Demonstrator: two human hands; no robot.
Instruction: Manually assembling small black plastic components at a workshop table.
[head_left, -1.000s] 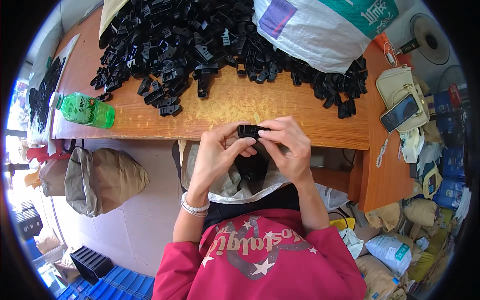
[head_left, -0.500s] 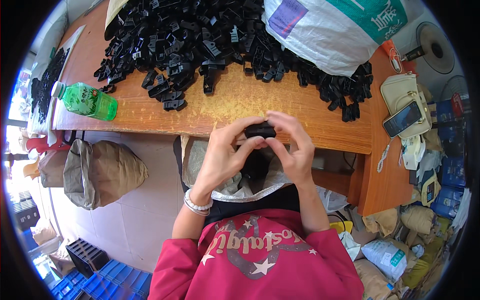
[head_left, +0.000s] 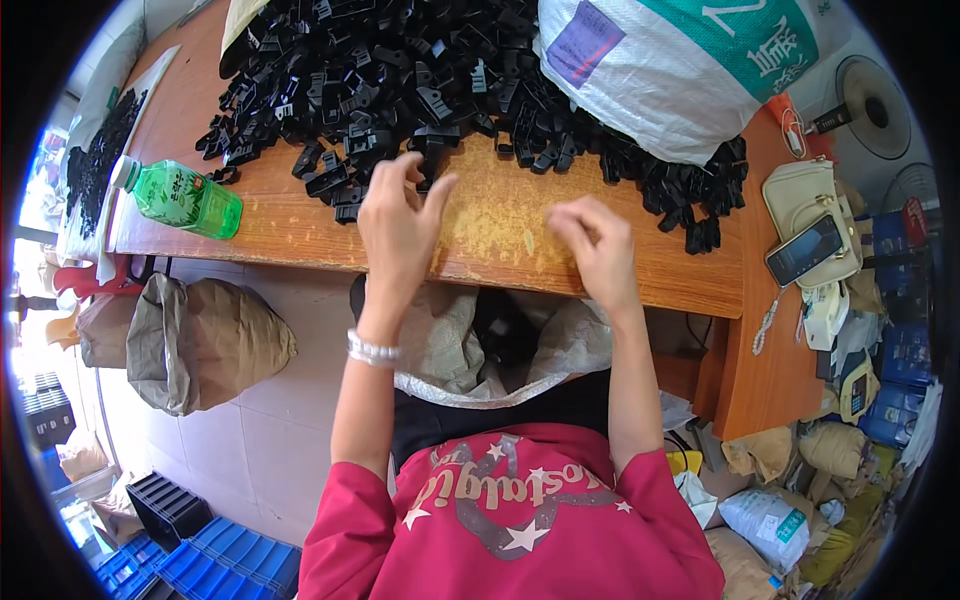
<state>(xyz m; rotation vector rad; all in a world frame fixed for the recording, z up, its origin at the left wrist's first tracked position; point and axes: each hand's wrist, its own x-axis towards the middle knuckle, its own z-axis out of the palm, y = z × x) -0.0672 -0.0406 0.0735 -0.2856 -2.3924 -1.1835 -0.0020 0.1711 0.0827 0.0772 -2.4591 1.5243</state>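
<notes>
My left hand [head_left: 398, 218] is raised over the table near the front of a heap of small black plastic parts [head_left: 370, 90]. Its thumb stands apart from the bent fingers, and nothing shows between them. Farther right, my right hand [head_left: 600, 245] hovers above the table's front edge with its fingers curled in; no part is visible in it. Below both hands, an opened whitish woven sack [head_left: 440, 345] lies at my lap, with dark contents [head_left: 505, 328] inside.
A green-tinted bottle [head_left: 190, 200] lies on the wooden table [head_left: 490, 225] at the left. A white and green woven sack [head_left: 660, 80] covers the heap's right part. A phone [head_left: 805, 250] rests on a cream handbag [head_left: 780, 190]. Brown sacks [head_left: 225, 345] stand on the floor left.
The hands were together over the sack, holding a black plastic part; now they are apart and that part is gone from them. My left hand has moved forward toward the heap, my right rightward.
</notes>
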